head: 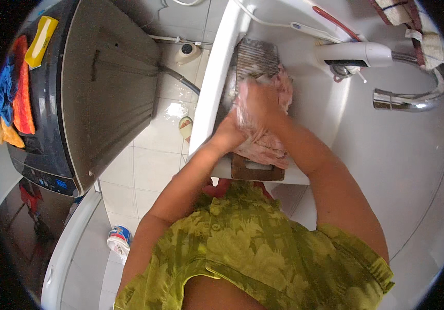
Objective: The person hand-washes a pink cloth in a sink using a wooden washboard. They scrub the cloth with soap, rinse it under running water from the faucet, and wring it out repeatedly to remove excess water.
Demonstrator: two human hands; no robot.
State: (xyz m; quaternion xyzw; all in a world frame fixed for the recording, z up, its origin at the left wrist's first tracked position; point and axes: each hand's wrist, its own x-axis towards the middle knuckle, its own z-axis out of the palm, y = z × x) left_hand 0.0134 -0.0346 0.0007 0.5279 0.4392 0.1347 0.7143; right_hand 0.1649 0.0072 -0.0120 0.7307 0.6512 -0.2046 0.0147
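Note:
A wet pink cloth point(268, 149) lies bunched over a ridged washboard point(259, 54) that leans in a white sink point(206, 93). My right hand point(262, 100), blurred by motion, is closed on the cloth partway down the board. Just below and to its left, my left hand point(230, 132) grips the same cloth, its fingers partly hidden by the folds. Whitish suds show on the fabric near both hands. The brown lower end of the washboard point(241, 170), with an opening in it, rests at the sink's near edge.
A chrome faucet point(404, 101) and a white fixture point(357, 53) reach in from the right. A white-handled brush point(315, 31) lies behind. Left stands a dark washing machine point(109, 77) with cloths point(22, 89) and a yellow brush point(41, 42) on top. The tiled floor point(148, 162) looks wet; a tub point(119, 239) stands there.

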